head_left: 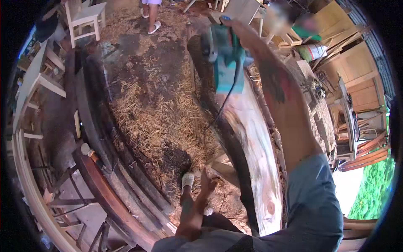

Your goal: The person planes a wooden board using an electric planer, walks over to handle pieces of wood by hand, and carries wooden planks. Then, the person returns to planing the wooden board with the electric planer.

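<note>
Planer [228, 63] rides on slab's [258, 147] far end, right hand [236, 27] on top, fingers wrapped on grip, as far as blur shows. Left hand [205, 185] hangs left of slab, fingers loose, holding nothing. Cord [228, 100] droops over slab's left edge: slack swinging under planer could get nicked. One-handed hold might let planer skew or tip off slab's end. Shavings [147, 109], left of slab, could make feet slide.

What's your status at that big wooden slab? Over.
Right hand gripping teal power planer; left hand empty. Planer on pale slab. Cord draping over slab's dark edge.
</note>
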`<state>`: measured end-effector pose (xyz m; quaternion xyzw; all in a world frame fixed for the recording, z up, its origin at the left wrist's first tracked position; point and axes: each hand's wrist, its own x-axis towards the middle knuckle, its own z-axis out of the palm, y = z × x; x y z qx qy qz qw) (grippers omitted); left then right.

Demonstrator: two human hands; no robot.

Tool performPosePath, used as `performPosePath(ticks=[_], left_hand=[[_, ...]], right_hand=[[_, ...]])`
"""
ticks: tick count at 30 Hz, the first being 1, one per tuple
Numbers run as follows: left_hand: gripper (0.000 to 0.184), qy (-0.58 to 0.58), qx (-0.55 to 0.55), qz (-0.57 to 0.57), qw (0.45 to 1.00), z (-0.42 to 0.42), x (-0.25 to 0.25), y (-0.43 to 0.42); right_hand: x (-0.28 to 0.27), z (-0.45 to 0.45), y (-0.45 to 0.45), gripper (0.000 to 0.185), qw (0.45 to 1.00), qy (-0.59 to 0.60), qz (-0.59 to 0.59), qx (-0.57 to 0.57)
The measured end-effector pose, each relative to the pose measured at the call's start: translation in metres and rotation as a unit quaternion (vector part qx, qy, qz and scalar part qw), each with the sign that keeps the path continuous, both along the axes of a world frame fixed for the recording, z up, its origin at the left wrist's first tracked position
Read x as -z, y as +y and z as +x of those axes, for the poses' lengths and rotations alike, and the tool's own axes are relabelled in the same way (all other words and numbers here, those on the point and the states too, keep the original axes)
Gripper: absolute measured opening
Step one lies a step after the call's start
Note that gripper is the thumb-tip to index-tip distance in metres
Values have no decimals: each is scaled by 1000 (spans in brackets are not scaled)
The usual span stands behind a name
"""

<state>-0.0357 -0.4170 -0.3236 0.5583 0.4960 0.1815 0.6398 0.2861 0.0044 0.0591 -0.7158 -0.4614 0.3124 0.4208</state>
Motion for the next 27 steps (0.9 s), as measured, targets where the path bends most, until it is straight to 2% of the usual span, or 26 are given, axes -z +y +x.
performPosePath(ticks=[2, 3, 4, 5, 7, 10, 12, 15, 16, 17, 18, 20, 22, 23, 24, 25, 26, 27], left_hand=[[110, -146, -67, -167, 973, 20, 13, 19], [113, -28, -56, -17, 998, 29, 17, 33], [117, 91, -45, 134, 986, 37, 21, 47], [117, 88, -45, 136, 986, 39, 31, 62], [123, 62, -128, 266, 953, 27, 49, 96], [125, 76, -165, 221, 958, 14, 15, 143], [125, 92, -162, 217, 958, 15, -14, 163], [123, 117, -125, 195, 966, 16, -49, 163], [122, 125, -94, 173, 972, 18, -49, 153], [122, 133, -65, 151, 977, 21, -50, 141], [122, 159, -28, 136, 977, 21, -61, 121], [123, 96, -17, 204, 974, 27, -20, 64], [125, -42, 91, 62, 993, 20, -56, 16], [120, 14, 169, 214, 962, 27, 23, -54], [116, 71, 213, 369, 902, 33, 93, -119], [110, 61, 371, 157, 913, 10, 7, -122], [104, 42, 486, 128, 864, 1, 29, -163], [99, 22, 547, 97, 831, -17, 28, -193]], right_hand=[[7, 26, 46, 40, 998, -46, -28, -27], [1, 26, 52, 45, 997, 8, 2, -78], [-2, 23, 55, 48, 994, 32, 19, -103], [-2, 24, 61, 51, 989, 58, 35, -128], [1, 19, 68, 52, 998, 49, 30, -13], [-15, -12, 16, 52, 994, 26, 75, -79], [-3, -4, -13, 52, 997, -54, 33, -50], [0, -32, -112, 55, 995, -94, -41, 10], [-12, -48, -159, 60, 985, -116, -127, 28], [-9, -53, -204, 52, 987, -105, -123, -8], [-30, -83, -253, 44, 980, -112, -161, 31], [-33, -115, -342, 26, 977, 3, -185, 107], [-21, -138, -444, 21, 966, 116, -171, 156], [-30, -156, -487, 20, 960, 86, -214, 161], [-34, -170, -528, 21, 951, 86, -240, 173], [-38, -183, -570, 23, 942, 87, -266, 184], [-53, -197, -593, 22, 925, 79, -310, 205], [-62, -210, -613, 21, 905, 73, -352, 226]])
